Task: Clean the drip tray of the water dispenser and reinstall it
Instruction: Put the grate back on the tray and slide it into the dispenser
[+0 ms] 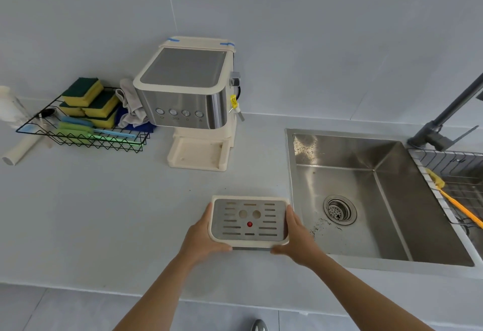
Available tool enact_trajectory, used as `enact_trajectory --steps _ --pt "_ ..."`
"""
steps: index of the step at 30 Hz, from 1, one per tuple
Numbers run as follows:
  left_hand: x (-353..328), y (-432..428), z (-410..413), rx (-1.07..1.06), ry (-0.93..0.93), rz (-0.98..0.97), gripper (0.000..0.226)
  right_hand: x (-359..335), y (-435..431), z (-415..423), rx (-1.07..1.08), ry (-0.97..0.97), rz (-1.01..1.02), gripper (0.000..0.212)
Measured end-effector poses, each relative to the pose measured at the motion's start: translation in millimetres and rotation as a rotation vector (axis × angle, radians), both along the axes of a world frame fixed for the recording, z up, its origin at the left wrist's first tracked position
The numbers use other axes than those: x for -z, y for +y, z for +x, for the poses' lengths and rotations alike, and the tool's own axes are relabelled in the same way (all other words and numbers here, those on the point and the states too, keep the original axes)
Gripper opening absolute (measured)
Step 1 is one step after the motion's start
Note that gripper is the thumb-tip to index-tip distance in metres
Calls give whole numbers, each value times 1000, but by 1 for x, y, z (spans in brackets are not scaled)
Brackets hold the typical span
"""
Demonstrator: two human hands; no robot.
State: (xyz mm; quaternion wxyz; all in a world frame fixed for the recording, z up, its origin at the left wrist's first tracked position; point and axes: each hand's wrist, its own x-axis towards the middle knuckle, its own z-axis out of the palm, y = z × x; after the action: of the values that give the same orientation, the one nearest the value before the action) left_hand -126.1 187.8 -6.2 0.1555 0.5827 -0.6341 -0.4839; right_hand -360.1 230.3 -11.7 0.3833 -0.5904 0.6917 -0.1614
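The drip tray, cream plastic with a slotted steel grate and a red float button, is held level above the counter, just left of the sink. My left hand grips its left side and my right hand grips its right side, thumbs under the near edge. The water dispenser, cream and steel with a row of round buttons, stands at the back of the counter. Its base slot sits bare with no tray in it.
A steel sink with a drain strainer lies to the right, a dark faucet behind it. A black wire basket with sponges, brushes and cloths stands left of the dispenser. A wire rack with a yellow brush is at far right.
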Motion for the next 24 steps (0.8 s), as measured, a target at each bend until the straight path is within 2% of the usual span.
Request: enact_trajectory --steps 10,20,24 --pt "-34 -35 5 -87 -11 -60 112 -23 -56 1 -96 -54 -86 108" --pt "-53 -84 48 -127 -2 -81 107 -42 -116 43 -140 -118 -150 90" --pt "-47 -112 70 -113 -21 -66 108 -38 -138 65 -122 -143 -156 93"
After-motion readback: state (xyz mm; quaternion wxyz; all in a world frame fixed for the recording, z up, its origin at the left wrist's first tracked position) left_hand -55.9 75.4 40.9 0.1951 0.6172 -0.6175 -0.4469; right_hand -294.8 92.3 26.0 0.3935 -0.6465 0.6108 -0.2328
